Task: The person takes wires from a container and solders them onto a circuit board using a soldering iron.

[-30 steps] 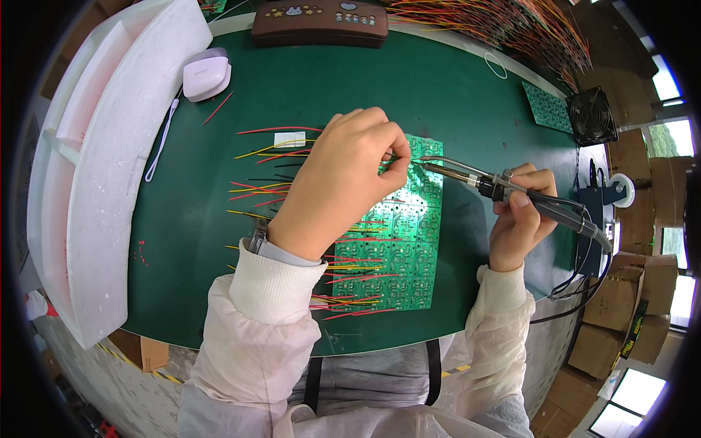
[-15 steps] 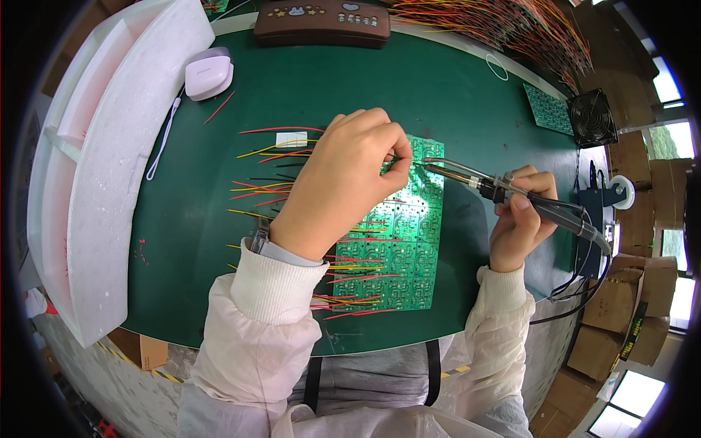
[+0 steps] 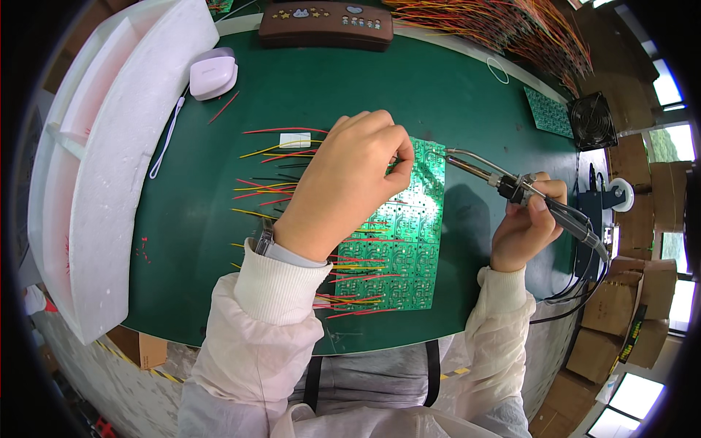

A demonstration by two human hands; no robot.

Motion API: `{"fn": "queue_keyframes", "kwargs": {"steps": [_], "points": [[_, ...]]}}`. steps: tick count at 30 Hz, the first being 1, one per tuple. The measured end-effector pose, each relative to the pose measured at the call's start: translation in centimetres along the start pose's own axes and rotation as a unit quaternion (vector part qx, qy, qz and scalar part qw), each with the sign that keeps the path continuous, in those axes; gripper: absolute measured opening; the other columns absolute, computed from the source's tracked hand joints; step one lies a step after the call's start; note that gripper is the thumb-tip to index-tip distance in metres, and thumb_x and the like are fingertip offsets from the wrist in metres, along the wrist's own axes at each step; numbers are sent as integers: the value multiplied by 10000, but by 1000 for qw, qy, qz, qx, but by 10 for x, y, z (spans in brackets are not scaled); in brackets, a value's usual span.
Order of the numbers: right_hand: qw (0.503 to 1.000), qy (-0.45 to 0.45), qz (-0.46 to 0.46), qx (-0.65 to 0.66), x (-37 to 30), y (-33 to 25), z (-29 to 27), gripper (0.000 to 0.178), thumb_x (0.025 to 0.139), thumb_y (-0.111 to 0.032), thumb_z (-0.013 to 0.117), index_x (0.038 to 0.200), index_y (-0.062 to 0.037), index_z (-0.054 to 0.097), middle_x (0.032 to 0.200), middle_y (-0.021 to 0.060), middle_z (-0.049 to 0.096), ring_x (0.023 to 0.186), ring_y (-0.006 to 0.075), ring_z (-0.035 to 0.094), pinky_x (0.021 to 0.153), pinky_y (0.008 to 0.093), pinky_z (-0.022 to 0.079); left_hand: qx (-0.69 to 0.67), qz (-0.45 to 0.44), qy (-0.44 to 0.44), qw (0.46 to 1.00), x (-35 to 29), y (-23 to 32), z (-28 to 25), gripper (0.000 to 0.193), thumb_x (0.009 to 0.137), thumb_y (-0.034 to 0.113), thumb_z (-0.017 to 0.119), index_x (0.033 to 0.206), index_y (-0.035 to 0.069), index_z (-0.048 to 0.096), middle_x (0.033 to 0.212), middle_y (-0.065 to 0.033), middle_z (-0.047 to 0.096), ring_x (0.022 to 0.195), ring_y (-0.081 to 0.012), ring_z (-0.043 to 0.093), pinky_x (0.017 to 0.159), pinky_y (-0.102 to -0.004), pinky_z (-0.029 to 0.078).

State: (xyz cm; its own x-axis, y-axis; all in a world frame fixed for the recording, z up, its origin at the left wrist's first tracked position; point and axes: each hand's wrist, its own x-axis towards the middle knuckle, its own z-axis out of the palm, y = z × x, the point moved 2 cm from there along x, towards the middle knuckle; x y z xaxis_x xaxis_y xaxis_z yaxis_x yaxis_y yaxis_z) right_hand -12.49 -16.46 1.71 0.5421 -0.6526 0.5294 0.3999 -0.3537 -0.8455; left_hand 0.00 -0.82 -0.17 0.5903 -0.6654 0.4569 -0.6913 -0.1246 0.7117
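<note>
Over the upper part of a green circuit board panel, my left hand is closed in a pinch. A thin wire seems to be between thumb and forefinger, mostly hidden by the fingers. My right hand grips a soldering iron with a curved metal feed tube beside its shaft. The iron's tip is near the panel's upper right edge, apart from my left fingers. Several red, yellow and black wires lie across the panel, and others stick out left from under my left hand.
A white foam tray stands at the left, beside a pale small case with a strap. At the back are a brown pencil case and a wire bundle. A black fan and another circuit board are far right.
My right hand has drawn the soldering iron a little to the right and up, its tip moving away from my left fingers. My left hand holds almost the same place.
</note>
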Motion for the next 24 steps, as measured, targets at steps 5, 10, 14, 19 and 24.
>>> {"fn": "queue_keyframes", "kwargs": {"steps": [5,10,14,19,24], "points": [[996,89,-9,-8,10,7,-5,138,749,-131,509,794,-7,468,702,48,453,524,85,392,483,197,326,26,16,-1,1000,5,4,-5,113,650,1,615,696,32,517,674,-46,471,654,-188,489,632,-297,392],[990,84,-59,-100,12,17,-7,116,798,-63,518,897,-16,483,808,32,438,639,82,406,580,210,349,56,75,44,995,7,24,-26,131,695,54,618,806,48,550,773,-54,511,742,-235,495,696,-316,381],[987,72,-38,-137,5,26,-13,109,799,-34,514,899,-9,478,812,34,438,711,88,429,636,215,359,13,51,140,989,-23,58,-80,188,690,-18,615,867,26,570,864,-94,562,832,-244,542,744,-316,420],[986,89,-38,-132,8,19,-20,112,809,-51,519,900,0,479,816,47,448,720,106,456,671,231,379,190,-94,322,923,-81,71,-224,100,833,51,503,908,2,547,863,-53,553,771,-125,510,748,-239,402],[984,93,-38,-149,8,13,-12,134,810,-87,540,901,-6,486,807,47,464,705,105,451,665,231,371,370,-175,278,869,-122,-80,-416,82,787,19,524,867,7,542,737,-90,559,698,-145,533,635,-260,424]]}}
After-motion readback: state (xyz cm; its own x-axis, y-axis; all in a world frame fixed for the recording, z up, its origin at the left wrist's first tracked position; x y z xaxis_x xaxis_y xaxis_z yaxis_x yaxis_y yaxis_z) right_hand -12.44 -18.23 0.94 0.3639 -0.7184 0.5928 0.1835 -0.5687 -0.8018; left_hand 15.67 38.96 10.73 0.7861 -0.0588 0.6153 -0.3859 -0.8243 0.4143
